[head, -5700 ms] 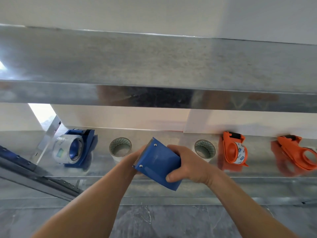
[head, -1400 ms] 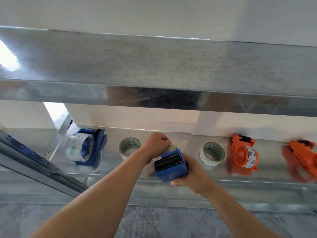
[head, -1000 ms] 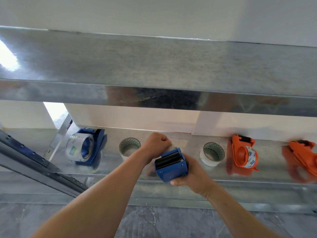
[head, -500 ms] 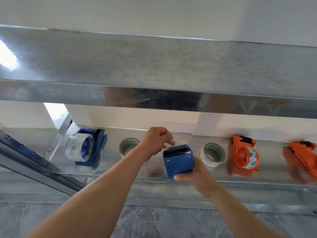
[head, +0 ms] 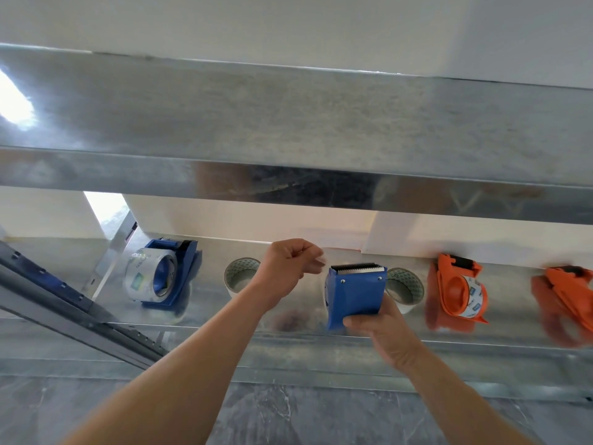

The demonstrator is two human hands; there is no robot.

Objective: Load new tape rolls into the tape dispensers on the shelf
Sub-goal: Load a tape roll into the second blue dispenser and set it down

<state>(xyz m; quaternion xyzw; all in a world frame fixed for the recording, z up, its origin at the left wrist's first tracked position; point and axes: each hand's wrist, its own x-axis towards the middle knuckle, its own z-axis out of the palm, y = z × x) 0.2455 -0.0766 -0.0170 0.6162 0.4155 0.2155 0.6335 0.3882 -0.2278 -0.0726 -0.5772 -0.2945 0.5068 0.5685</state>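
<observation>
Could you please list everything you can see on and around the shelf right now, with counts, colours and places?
Blue dispenser with clear roll: one, blue, far left of shelf.
Held dispenser: one, blue, centre, toothed blade up.
Loose tape rolls: two, pale; one left of centre, one behind the held dispenser.
Orange dispensers: two; one loaded, one at the right edge, blurred.
Shelf: one, grey metal.
Left hand: closed, raised beside the blade.
Right hand: gripping the held dispenser.

Looks like my storeroom or workshop: bare galvanized steel shelving (head: 288,123), plain white wall (head: 288,24), grey marbled floor (head: 288,415), tape dispensers (head: 459,289) lined along shelf.
</observation>
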